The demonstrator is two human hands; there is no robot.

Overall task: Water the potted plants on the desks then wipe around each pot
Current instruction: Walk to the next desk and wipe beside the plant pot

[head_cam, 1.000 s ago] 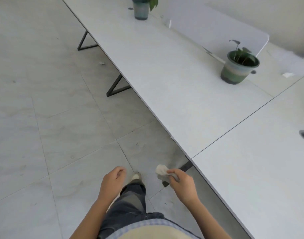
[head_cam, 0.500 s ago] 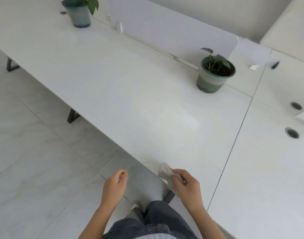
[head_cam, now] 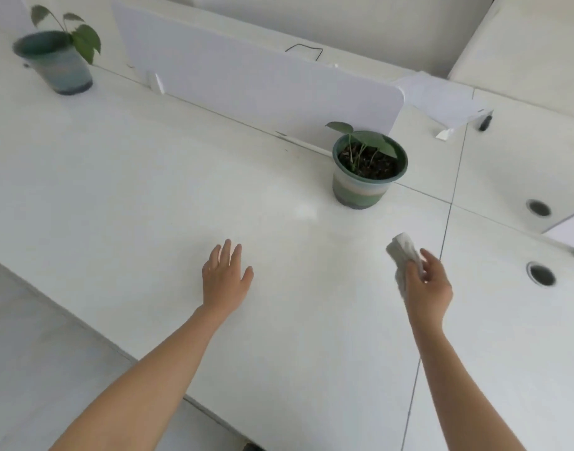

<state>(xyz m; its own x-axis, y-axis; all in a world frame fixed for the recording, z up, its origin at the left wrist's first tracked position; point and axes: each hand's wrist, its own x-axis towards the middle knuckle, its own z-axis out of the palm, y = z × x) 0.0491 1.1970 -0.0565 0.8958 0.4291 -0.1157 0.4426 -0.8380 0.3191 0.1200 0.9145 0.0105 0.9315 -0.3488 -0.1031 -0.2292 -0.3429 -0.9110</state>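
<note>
With the left hand (head_cam: 226,277) spread flat and the right hand (head_cam: 426,282) gripping the cloth (head_cam: 404,255) just near of the pot (head_cam: 365,177), circle the pot's base closely without tipping it.

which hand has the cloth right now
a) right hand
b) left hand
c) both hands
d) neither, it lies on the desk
a: the right hand has its grip curled round the crumpled white cloth, while the left hand is spread open over the desk and holds nothing.
</note>
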